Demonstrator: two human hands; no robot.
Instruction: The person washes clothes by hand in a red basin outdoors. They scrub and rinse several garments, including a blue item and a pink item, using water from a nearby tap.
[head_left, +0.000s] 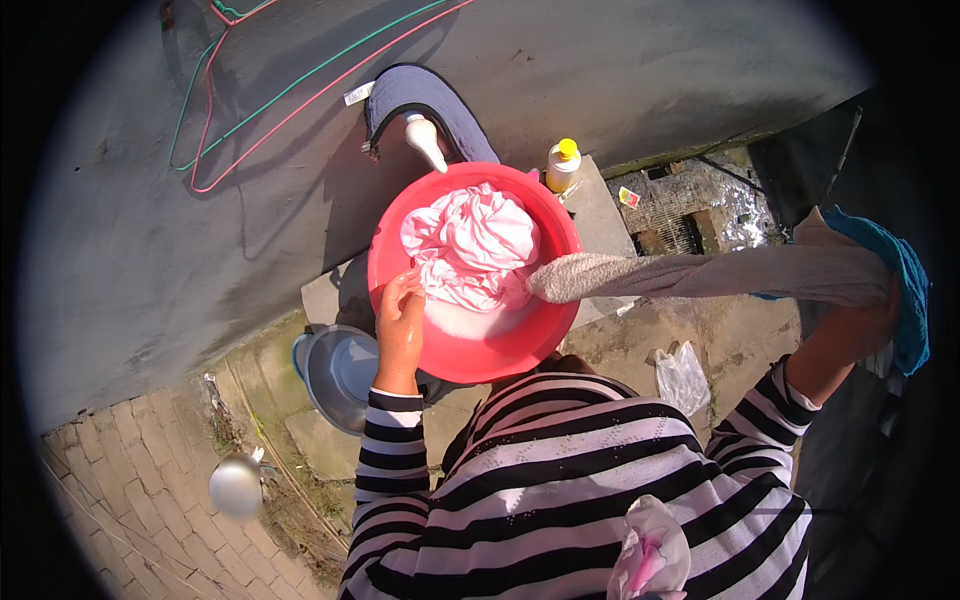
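Observation:
A red plastic basin (480, 360) holds bunched, wet, pale pink cloth (487, 232) and cloudy water. My left hand (401, 315) is at the basin's left rim, its fingers bent beside the pink cloth; whether they grip anything cannot be told. On the far right, my partly hidden right hand (889, 311) is beside a long, twisted, greyish towel (720, 276), whose near end reaches over the basin's right rim. A blue cloth (911, 285) hangs around the hand. How its fingers sit is hidden by the cloths and shadow.
Behind the basin, a white spout and a dark blue visor (427, 90) stand by the grey wall. A yellow-capped bottle (562, 166) is on the slab. A grey basin (341, 375) lies lower left, a clear plastic bag (682, 379) lower right. Hangers (206, 150) hang upper left.

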